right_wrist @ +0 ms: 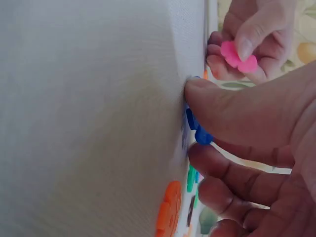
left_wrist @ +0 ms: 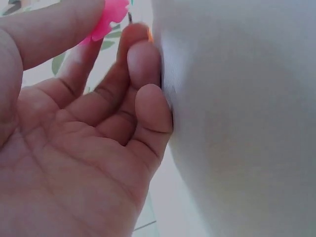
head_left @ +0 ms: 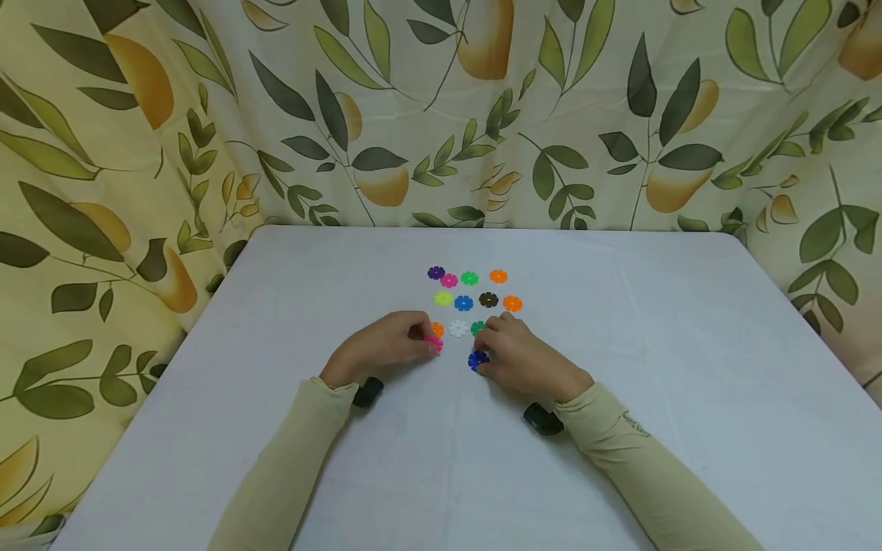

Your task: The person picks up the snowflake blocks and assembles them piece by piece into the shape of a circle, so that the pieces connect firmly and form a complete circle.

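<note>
white desk, leaf-print curtain behind. pinched in left hand: bright pink notched plastic disc, off desk. pinched in right hand: dark blue notched plastic disc, near desk surface. beyond: loose rows of multicoloured discs. probably mid-pickup or mid-placement; next, likely needs level fingertips.

One held disc is pink, the other held disc seemingly deep blue, the curtain leaf-printed.
</note>
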`<action>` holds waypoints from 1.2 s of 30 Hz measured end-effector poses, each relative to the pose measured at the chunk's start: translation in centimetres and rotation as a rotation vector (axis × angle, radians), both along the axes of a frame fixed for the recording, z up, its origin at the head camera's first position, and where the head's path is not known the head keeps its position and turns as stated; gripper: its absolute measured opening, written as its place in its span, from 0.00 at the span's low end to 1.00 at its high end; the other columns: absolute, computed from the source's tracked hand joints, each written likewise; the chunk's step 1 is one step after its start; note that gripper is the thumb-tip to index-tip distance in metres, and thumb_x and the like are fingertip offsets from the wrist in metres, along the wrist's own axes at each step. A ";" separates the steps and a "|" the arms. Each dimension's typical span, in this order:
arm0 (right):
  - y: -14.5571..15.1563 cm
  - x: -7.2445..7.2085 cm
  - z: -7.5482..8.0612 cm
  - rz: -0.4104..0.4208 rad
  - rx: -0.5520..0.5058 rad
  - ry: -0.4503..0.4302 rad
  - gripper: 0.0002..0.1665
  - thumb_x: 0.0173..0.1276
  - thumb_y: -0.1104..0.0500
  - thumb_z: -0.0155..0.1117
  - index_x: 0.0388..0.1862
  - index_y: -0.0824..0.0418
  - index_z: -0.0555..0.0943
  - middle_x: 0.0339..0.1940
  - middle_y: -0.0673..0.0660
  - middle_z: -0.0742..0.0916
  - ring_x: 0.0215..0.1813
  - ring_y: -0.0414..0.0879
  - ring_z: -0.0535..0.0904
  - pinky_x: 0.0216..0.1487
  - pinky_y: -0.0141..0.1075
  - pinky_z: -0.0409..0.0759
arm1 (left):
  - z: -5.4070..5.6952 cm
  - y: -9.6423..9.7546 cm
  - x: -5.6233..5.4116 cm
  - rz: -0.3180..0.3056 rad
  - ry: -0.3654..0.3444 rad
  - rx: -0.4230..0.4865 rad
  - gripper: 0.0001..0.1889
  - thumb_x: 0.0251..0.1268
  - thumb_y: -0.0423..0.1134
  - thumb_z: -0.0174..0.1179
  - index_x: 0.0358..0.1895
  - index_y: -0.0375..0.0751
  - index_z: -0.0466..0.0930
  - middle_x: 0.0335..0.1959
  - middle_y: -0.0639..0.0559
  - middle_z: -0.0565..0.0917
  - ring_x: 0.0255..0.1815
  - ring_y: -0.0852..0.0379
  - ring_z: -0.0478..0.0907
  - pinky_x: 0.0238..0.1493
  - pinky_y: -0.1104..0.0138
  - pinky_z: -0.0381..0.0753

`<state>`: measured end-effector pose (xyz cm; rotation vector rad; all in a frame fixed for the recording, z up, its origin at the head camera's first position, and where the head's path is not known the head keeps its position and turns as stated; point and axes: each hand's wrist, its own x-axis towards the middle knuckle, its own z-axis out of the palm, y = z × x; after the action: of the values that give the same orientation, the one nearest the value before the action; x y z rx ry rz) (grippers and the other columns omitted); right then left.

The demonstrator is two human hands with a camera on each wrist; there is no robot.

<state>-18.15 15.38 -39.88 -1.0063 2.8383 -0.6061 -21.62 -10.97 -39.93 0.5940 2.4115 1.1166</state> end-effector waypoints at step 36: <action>2.2 -1.0 0.3 -0.349 -0.535 -0.238 0.11 0.76 0.69 0.66 0.53 0.71 0.88 0.35 0.58 0.90 0.39 0.52 0.86 0.37 0.32 0.82 | 0.0 -0.5 -0.6 0.104 -0.085 0.213 0.05 0.82 0.30 0.57 0.53 0.36 0.73 0.39 0.46 0.91 0.40 0.50 0.86 0.45 0.65 0.78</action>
<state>-19.13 17.54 -39.60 -0.4245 2.6989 -1.4646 -22.24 -11.51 -39.91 0.4802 2.2911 1.4255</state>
